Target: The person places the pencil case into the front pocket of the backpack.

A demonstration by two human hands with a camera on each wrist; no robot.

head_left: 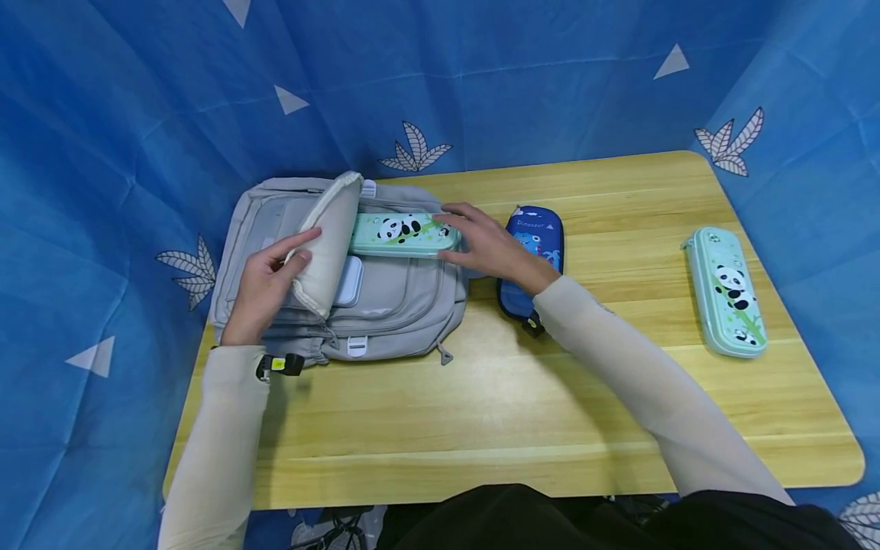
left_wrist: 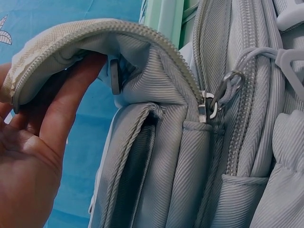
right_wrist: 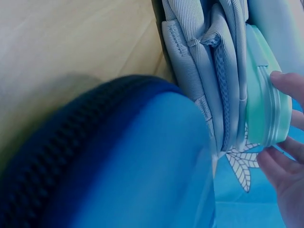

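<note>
A grey backpack (head_left: 412, 305) lies flat on the wooden table, its front pocket unzipped. My left hand (head_left: 264, 286) pinches the edge of the pocket's pale flap (head_left: 331, 248) and holds it lifted. In the left wrist view, the fingers reach under the zipped rim of that flap (left_wrist: 109, 27). With fingers and thumb on opposite long sides, my right hand (head_left: 491, 246) grips the right end of a mint-green panda pencil case (head_left: 395, 238). The case's left end is hidden behind the flap. Its zipped end (right_wrist: 268, 104) shows between the fingers in the right wrist view.
Under my right forearm lies a blue dinosaur pencil case (head_left: 539, 225), just right of the backpack. Another mint-green panda pencil case (head_left: 729, 294) lies near the right end of the table (head_left: 639, 428). A blue patterned cloth (head_left: 522, 92) hangs behind the table.
</note>
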